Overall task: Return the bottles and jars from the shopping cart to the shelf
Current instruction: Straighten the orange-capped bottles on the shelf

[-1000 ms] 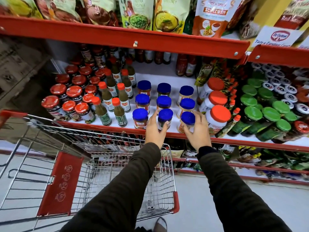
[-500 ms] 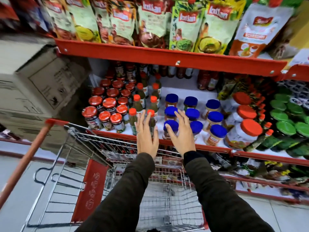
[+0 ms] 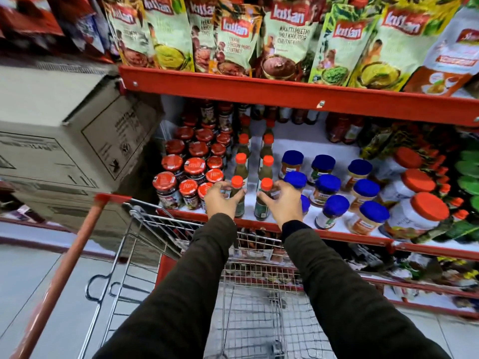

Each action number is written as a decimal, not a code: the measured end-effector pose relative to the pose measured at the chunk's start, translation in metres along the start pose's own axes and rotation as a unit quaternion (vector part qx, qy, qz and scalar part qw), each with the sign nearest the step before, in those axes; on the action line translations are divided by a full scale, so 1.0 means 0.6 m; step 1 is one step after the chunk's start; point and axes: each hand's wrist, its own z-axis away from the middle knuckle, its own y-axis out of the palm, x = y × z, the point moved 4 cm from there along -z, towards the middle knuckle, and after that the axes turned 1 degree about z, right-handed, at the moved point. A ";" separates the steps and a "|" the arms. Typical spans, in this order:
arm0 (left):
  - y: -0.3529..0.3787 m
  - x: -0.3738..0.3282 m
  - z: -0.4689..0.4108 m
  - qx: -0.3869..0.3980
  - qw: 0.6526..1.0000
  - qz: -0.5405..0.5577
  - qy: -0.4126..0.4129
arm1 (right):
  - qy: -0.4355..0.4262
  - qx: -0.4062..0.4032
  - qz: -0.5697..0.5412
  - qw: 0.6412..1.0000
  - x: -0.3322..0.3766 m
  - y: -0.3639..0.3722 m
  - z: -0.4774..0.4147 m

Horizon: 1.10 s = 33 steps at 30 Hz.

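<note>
Both hands are at the front edge of the shelf [image 3: 324, 230]: the left hand [image 3: 220, 200] wraps the left green bottle [image 3: 237, 196], the right hand [image 3: 283, 200] wraps the right green bottle [image 3: 263, 199], each with fingers curled round the body. The bottles are tall, narrow, smooth glass with small orange caps, so they likely tip easily; a nudge sideways could topple the tightly packed red-lidded jars [image 3: 178, 187] or blue-lidded jars [image 3: 334, 206] beside them, or send one over the lip into the wire shopping cart [image 3: 259, 307], whose visible basket looks empty.
</note>
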 end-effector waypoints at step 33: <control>-0.032 -0.022 -0.024 0.211 0.969 -0.075 0.106 | -0.007 0.041 -0.049 0.998 0.005 -0.001 -0.003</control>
